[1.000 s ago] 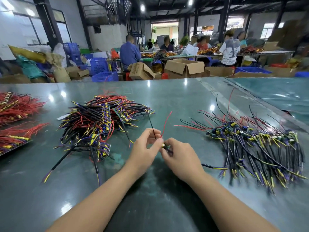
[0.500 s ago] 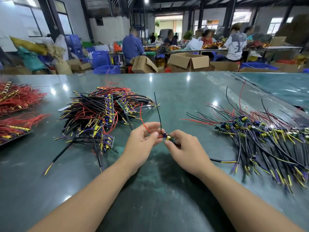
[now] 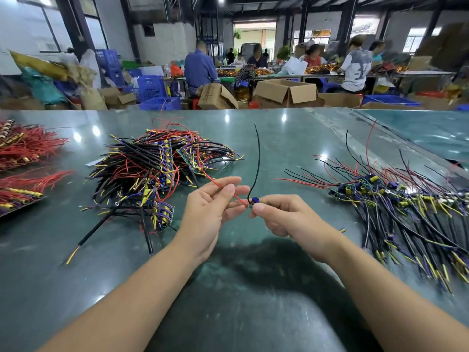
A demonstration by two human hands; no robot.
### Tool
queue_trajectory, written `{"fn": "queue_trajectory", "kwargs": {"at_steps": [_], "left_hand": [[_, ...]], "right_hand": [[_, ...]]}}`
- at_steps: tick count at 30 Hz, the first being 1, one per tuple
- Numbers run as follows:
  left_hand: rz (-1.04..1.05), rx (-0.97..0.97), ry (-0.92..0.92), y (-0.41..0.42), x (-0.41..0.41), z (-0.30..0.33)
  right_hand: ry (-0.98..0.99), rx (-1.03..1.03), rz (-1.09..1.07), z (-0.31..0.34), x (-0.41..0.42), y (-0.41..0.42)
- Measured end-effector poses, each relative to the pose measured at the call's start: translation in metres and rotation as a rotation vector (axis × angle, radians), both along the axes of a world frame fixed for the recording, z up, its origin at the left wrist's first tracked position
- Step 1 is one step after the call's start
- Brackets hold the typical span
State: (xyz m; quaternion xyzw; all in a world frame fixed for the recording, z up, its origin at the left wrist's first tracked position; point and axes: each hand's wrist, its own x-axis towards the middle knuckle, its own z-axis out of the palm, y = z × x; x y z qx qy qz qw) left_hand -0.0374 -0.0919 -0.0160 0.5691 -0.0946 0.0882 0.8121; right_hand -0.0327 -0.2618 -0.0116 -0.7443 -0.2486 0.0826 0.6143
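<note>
Right now we hold one small wired module (image 3: 254,201) up above the green table (image 3: 253,288), between our two hands and near the middle of the view. Our right hand (image 3: 286,217) has its fingers curled, with thumb and forefinger pinching the module's blue part at their tips. Our left hand (image 3: 208,207) is looser: the fingers lie nearly straight and a little spread, and the thumb presses the module's red wire (image 3: 215,182) against the forefinger in a light pinch. That red wire runs from the module through the left fingers and away up to the left. A black wire (image 3: 258,158) rises from the module and curves upward, free in the air.

On the table to our left lies a heap of wired boards (image 3: 152,174), black, red, yellow and purple leads tangled together. To our right a fan of finished leads (image 3: 406,207) spreads out, well apart from our hands. At the far left edge sit bundles of red wire (image 3: 25,148). Beyond the table stand open cardboard boxes (image 3: 286,94) and blue crates (image 3: 152,87), and other people work at benches further back.
</note>
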Motion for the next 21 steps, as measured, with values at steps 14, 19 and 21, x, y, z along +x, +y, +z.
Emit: {"fn": "queue_trajectory", "kwargs": {"at_steps": [14,19,21], "left_hand": [[0.121,0.336,0.007,-0.004,-0.007,0.004],[0.013,0.252,0.064,-0.006,-0.009,0.001],[0.073,0.251,0.063,-0.007,-0.008,0.001]], "right_hand": [[-0.155,-0.154,-0.073,-0.007,-0.009,0.01],[-0.192,-0.129,-0.097,-0.006,-0.01,0.011],[-0.189,-0.105,-0.112,-0.007,-0.01,0.012]]}}
